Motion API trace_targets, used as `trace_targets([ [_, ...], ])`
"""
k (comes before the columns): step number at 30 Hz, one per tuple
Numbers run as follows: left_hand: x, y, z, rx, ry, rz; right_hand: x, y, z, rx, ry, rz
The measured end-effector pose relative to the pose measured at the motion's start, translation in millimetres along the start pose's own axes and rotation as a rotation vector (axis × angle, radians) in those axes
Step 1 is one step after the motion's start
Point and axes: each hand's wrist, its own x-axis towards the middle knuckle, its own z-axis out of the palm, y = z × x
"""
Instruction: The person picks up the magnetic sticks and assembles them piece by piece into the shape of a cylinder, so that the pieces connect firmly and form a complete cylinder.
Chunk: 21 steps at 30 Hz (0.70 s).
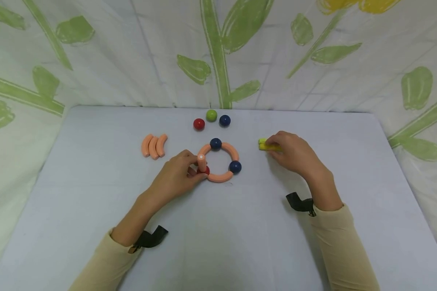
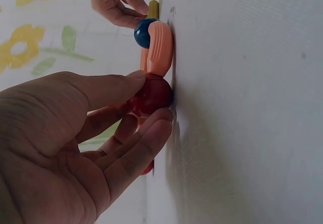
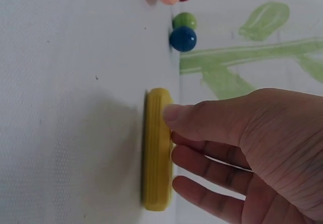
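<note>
My left hand pinches a red ball with thumb and fingers at the lower left of a ring lying on the table. The ring is made of curved orange pieces with dark blue balls between them. From the red ball an orange stick stands upright, close by the left fingertips. Off to the ring's right, my right hand pinches a yellow stick, thumb on its near side and fingers behind. Beside it lies a yellow-green stick, partly covered by the hand.
Behind the ring are a loose red ball, a green ball and a dark blue ball. Three curved orange pieces lie side by side at the left. A leaf-patterned curtain hangs along the table's back edge.
</note>
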Motion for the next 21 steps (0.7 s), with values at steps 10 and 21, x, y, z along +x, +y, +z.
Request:
trace_targets([
  [10,0.1,-2.3,-3.4,0.014,-0.014,0.001,1.3,1.7,3.7,-0.034,0.008,0.034],
  [21,-1.8,-7.1,-8.5,0.006,-0.025,0.004,3.7,-0.7,10.8,-0.036,0.01,0.039],
])
